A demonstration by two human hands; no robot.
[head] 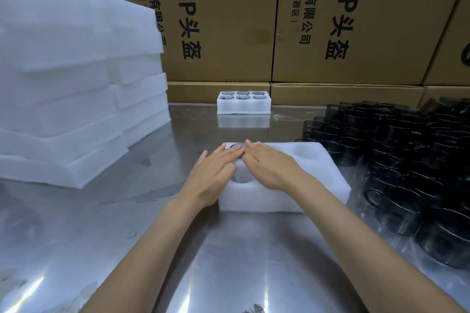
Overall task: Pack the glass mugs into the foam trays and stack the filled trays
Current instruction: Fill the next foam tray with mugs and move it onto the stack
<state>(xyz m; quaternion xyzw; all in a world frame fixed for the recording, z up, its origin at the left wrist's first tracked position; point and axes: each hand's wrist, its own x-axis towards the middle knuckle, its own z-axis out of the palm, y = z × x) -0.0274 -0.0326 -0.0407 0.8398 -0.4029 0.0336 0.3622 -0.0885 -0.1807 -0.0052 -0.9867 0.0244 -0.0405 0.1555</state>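
A white foam tray (292, 185) lay on the steel table (101, 223) in front of the person, its round pockets facing up. One dark glass mug (237, 145) sat sunk in the far-left pocket, only part of its rim visible past the fingertips. Both hands were flat on top of the tray with fingers straight and close together, gripping nothing: the left hand (215, 173) lay over the near-left pocket with its fingers reaching onto the mug, and the right hand (270, 164) rested just beside it, fingertips touching the mug's rim. The far-right pocket (304, 154) was empty; the pockets under the hands were hidden.

To the right of the tray stood a crowded group of dark glass mugs (407, 160), upright and close to one another. Farther back, near the table's rear edge, sat a filled tray (243, 105) with six mugs in two rows. On the left rose a tall stack of foam trays (76, 96). Cardboard boxes (229, 20) with black printed lettering formed a wall behind everything.
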